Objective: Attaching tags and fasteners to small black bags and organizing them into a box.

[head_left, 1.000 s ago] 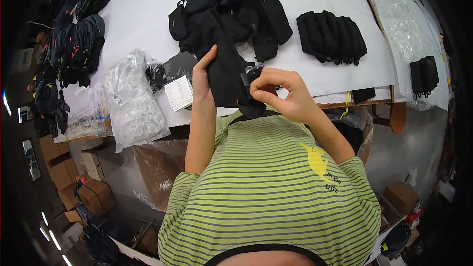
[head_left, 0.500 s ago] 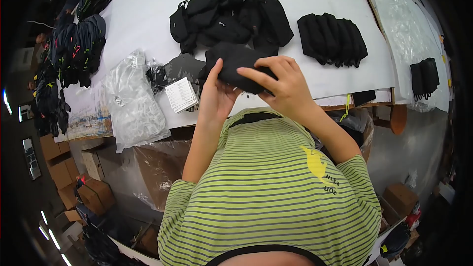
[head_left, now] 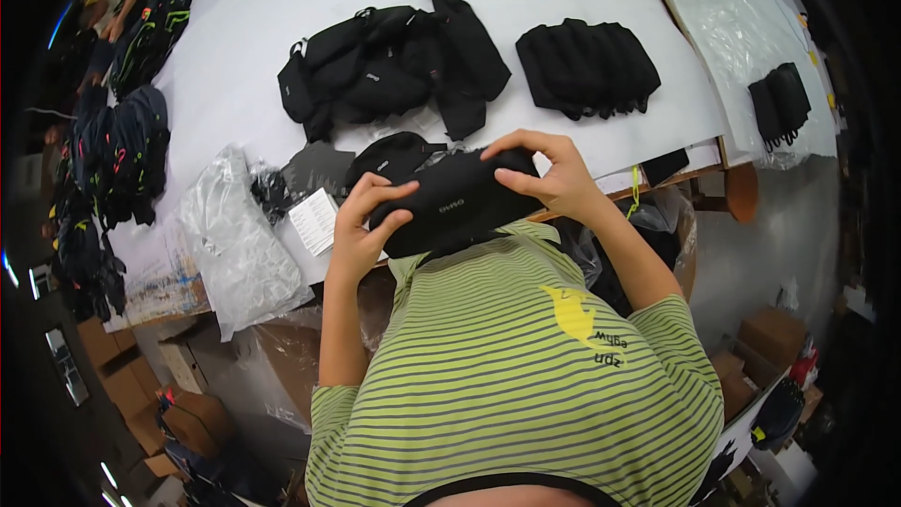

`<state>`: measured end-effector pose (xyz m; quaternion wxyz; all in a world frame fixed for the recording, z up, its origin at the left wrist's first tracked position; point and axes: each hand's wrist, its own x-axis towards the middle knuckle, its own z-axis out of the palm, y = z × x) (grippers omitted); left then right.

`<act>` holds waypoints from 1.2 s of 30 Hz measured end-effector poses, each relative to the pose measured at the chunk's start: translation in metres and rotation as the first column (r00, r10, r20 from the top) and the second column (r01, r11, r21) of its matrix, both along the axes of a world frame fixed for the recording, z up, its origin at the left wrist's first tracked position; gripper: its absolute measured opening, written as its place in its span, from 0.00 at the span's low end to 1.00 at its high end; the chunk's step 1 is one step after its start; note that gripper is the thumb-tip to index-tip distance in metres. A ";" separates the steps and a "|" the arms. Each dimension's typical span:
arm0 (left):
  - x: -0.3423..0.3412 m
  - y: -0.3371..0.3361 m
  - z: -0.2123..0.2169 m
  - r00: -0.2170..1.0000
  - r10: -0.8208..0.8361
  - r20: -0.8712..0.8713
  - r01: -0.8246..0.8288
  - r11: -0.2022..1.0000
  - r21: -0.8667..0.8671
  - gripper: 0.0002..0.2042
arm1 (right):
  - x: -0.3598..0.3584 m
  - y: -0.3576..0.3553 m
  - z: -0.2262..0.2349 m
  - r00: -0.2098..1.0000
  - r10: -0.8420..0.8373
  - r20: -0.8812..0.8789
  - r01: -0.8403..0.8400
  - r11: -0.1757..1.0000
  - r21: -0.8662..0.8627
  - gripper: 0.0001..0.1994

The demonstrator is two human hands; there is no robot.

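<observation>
Black fabric pouch (head_left: 469, 190): held lengthwise between two hands, close in front of the striped shirt (head_left: 507, 357), at the table's near edge. From my remote post I judge it light, soft and not fragile; the cloth should crease under pressure rather than slip. I would take hold at the two short ends, thumbs on the face. Left hand (head_left: 359, 223): thumb and fingers closed on the left end. Right hand (head_left: 565, 174): fingers over the upper edge, thumb on the face, pinching the right end. How firmly either presses, I cannot tell.

Appearance: matte black, elongated, pale lettering on the face; back not visible to me.

Just beyond lies a rounded black piece (head_left: 389, 156); farther out on the white table (head_left: 235, 66), a heap of black bags (head_left: 380, 61).
</observation>
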<state>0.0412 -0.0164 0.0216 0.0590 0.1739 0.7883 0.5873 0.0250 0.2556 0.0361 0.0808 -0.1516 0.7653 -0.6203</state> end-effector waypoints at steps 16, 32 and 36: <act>-0.046 0.064 -0.014 0.960 -0.146 0.238 0.143 0.989 0.029 0.12 | -0.018 0.077 -0.016 0.736 0.186 0.651 -0.333 0.937 0.109 0.23; -0.060 0.065 -0.084 0.855 0.132 0.502 -0.197 0.977 0.078 0.10 | -0.126 0.185 -0.167 0.753 -0.527 -0.394 0.645 0.475 0.598 0.19; -0.050 0.043 -0.091 0.837 0.182 0.517 -0.239 0.970 0.045 0.10 | -0.136 0.181 -0.175 0.702 -0.690 -0.178 0.665 0.546 0.509 0.25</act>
